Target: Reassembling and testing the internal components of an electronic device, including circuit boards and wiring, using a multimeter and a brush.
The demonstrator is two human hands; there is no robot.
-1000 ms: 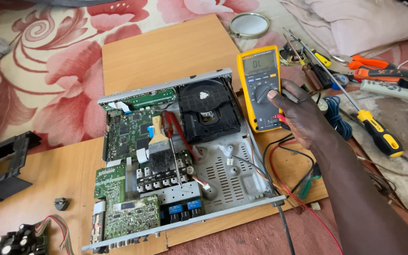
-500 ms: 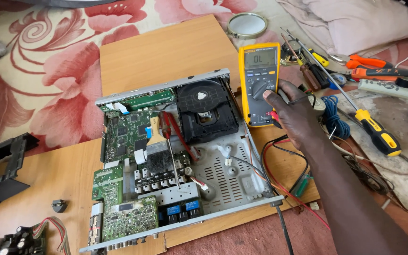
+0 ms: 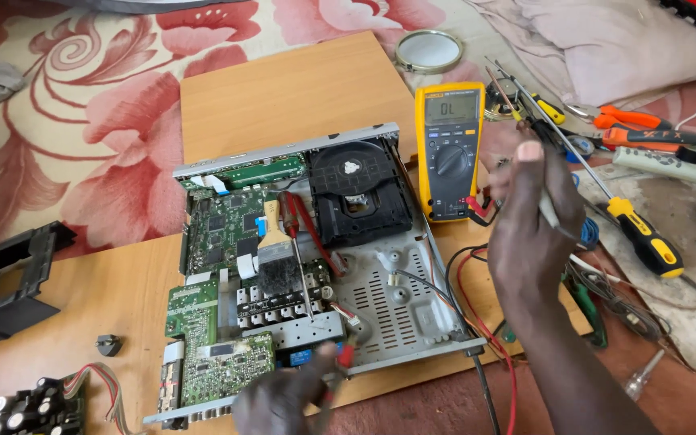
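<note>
Item: two thin test probes on red and black leads [image 3: 477, 322], run from a yellow meter [image 3: 449, 150] that lies flat on the wooden surface [image 3: 300, 97], just right of an opened player chassis [image 3: 396, 314].

Right hand [image 3: 533, 234]: closed narrowly about a slim pale probe [image 3: 548, 211], pinched between thumb and fingers, raised above the surface beside the meter. The tip is hidden behind the hand.

Left hand [image 3: 283, 399]: seen low at the frame's bottom edge, closed on a red-handled probe [image 3: 340, 362] whose point is set at the front edge of the chassis, near a green circuit board [image 3: 223, 366].

Handling, as judged: the probes are light, stiff and smooth-sided, so slipping is likely if they are held loosely; each is best taken on the insulated barrel, well back from the metal point. The leads are soft and easily snagged on the chassis rim. The boards are fragile and are not to be pressed upon.

Also present: a paintbrush [image 3: 271, 242] and a red-handled screwdriver [image 3: 296, 234] laid across the boards; a black disc drive [image 3: 358, 193] in the chassis's far right corner; a yellow-and-black screwdriver [image 3: 644, 238] and orange pliers [image 3: 646, 125] to the right, well apart from the chassis; a round mirror [image 3: 428, 50] beyond the surface.
</note>
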